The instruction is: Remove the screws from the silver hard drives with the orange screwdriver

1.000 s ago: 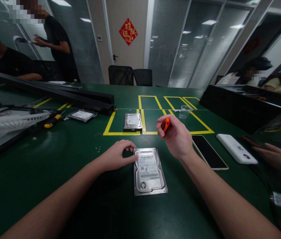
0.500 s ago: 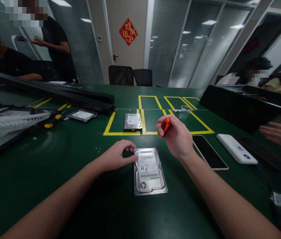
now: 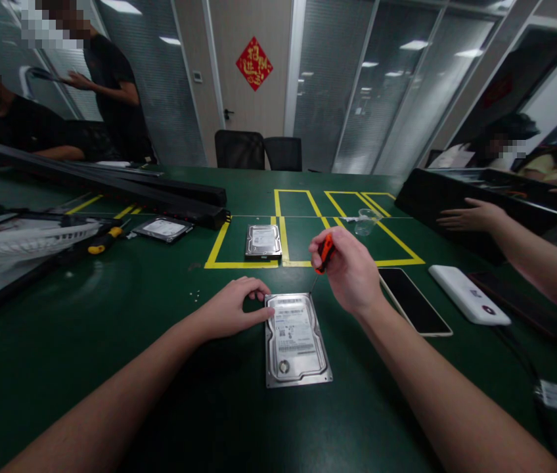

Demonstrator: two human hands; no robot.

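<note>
A silver hard drive (image 3: 294,341) with a white label lies flat on the green table. My left hand (image 3: 239,305) grips its far left corner, thumb on the top face and curled fingers by the edge. In my right hand (image 3: 350,269) is a screwdriver (image 3: 326,253) with an orange and black handle, fingers closed around it. Its thin shaft slants down to the drive's far right corner; whether the tip sits in a screw is too small to tell. Several tiny screws (image 3: 194,295) lie left of my left hand.
Another hard drive (image 3: 263,242) lies ahead inside yellow tape; a third (image 3: 164,228) is farther left, near a yellow-handled screwdriver (image 3: 105,240). To the right are a phone (image 3: 415,302), a white power bank (image 3: 469,294) and a black case (image 3: 485,203), with another person's hand (image 3: 473,217) beside it.
The screwdriver handle has turned slightly in my right hand, while my left hand and the drive stay put. Another person's hand at right has reached farther in, toward the black case.
</note>
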